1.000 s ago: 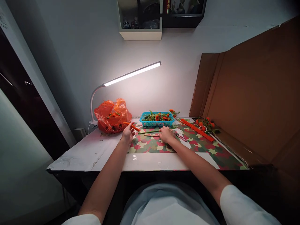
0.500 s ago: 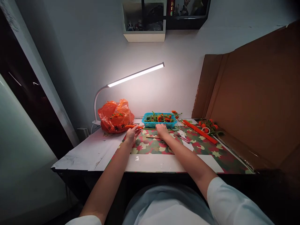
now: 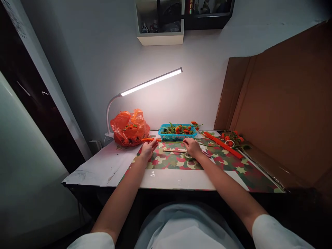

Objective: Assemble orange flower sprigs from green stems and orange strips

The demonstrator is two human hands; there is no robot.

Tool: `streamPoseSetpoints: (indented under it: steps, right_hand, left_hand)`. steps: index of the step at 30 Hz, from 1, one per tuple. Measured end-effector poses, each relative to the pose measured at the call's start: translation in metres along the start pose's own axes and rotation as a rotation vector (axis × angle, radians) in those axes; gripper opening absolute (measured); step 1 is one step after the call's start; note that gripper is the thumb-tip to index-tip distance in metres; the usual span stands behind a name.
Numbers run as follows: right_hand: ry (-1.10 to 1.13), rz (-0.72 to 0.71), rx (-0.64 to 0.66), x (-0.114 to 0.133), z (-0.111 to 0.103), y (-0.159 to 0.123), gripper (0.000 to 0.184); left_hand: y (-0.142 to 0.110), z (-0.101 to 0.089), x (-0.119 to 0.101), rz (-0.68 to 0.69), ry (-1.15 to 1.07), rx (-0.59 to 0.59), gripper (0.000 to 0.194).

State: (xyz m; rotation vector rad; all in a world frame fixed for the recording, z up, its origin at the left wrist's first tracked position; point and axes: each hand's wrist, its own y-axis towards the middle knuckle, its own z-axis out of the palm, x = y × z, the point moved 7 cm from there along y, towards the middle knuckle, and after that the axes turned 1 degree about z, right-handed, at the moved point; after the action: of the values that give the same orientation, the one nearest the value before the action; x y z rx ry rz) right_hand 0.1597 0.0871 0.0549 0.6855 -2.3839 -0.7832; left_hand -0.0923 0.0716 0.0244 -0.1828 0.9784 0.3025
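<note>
My left hand (image 3: 148, 149) is closed around the right end of a fuzzy orange stick-like piece (image 3: 150, 139), which lies level in front of the orange bag. From that end a long thin green stem-like strip (image 3: 171, 141) runs rightward. My right hand (image 3: 192, 147) pinches this strip, and its free end reaches past the fingers to the right. Below the right hand sits a roll of green tape (image 3: 188, 156), partly covered by the wrist. A thin wooden stick (image 3: 173, 151) lies between the hands. Pink-handled scissors (image 3: 206, 153) show beside the right wrist.
A blue basket (image 3: 177, 137) of orange flowers with green stems stands behind the hands. An orange plastic bag (image 3: 131, 133) sits left, under a lit lamp (image 3: 153, 82). On the right are a long red strip (image 3: 223, 145), a white ring (image 3: 229, 143) and a cardboard sheet (image 3: 280, 103).
My right hand has slid rightward along the green strip, away from my left hand. The tape roll has come into sight below it. My left hand keeps its hold.
</note>
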Motion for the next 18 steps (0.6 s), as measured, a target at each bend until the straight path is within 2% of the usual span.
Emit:
streamPoseSetpoints:
  steps: [5,11,18]
  right_hand:
    - [0.061,0.034,-0.038,0.003,0.0,-0.009,0.017]
    - [0.108,0.023,-0.032,0.008,0.001,-0.014,0.017]
    - [0.118,0.025,-0.032,0.009,0.001,-0.018,0.017]
  left_hand:
    - [0.001,0.001,0.005,-0.019,0.038,0.038,0.01]
    - [0.002,0.006,0.01,-0.025,0.05,0.154,0.014]
    - [0.001,0.008,0.012,-0.045,0.064,0.189,0.017]
